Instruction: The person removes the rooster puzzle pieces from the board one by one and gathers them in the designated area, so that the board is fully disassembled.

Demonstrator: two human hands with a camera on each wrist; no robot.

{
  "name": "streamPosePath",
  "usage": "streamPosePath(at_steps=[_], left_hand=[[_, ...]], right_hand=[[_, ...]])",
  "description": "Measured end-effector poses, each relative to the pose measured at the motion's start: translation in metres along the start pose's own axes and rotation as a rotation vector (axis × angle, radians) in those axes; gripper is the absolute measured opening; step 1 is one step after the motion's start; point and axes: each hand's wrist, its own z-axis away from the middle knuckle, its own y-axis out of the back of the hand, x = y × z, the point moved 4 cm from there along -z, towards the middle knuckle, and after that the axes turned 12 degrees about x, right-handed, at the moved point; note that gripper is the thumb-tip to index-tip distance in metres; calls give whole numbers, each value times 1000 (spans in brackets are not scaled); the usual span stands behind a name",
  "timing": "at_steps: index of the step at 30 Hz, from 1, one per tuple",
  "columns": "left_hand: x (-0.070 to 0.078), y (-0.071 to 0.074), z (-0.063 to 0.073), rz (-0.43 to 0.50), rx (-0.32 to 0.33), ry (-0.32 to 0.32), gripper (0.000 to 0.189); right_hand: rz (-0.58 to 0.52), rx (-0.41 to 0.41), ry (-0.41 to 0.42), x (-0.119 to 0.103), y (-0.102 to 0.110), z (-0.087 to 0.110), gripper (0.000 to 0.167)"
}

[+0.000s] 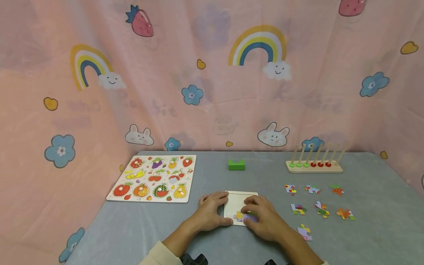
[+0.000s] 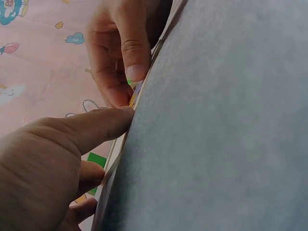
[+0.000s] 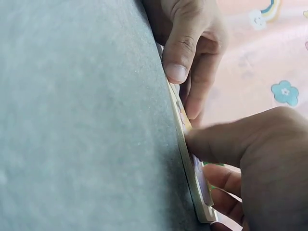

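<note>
A shallow wooden puzzle tray (image 1: 233,203) lies on the table between the hands. My left hand (image 1: 211,212) rests along its left side, fingers at the far corner and thumb at the near one. My right hand (image 1: 265,218) is over the tray's right part, thumb and fingers pinching a purple and green jigsaw piece (image 1: 250,218) at the near edge. Left of that piece sits a yellow jigsaw piece (image 1: 238,216) inside the tray. In the right wrist view, the purple piece (image 3: 204,185) lies along the tray's rim, partly behind the right thumb.
Several loose jigsaw pieces (image 1: 312,189) are spread in rows at right. A fruit knob puzzle board (image 1: 150,189) lies at left. A green block (image 1: 236,165) stands behind the tray, and a bead-and-peg counting stand (image 1: 314,168) is at back right. A pink curtain (image 1: 218,121) hangs behind.
</note>
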Motion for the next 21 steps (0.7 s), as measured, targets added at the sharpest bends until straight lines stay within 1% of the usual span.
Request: streamPosePath(at_steps=[5,10,17,21], left_hand=[[0,0,0,8,-10,11,73],[0,0,0,12,-11,15,73],[0,1,0,12,-9,16,73],[0,1,0,12,-6,15,73]], right_hand=[[-19,35,-5,-1,0,0,29],[-21,64,-7,0,1,0,31],[-43,91,81,-1,2,-2,30],[-39,65,86,0,1,-1,27]])
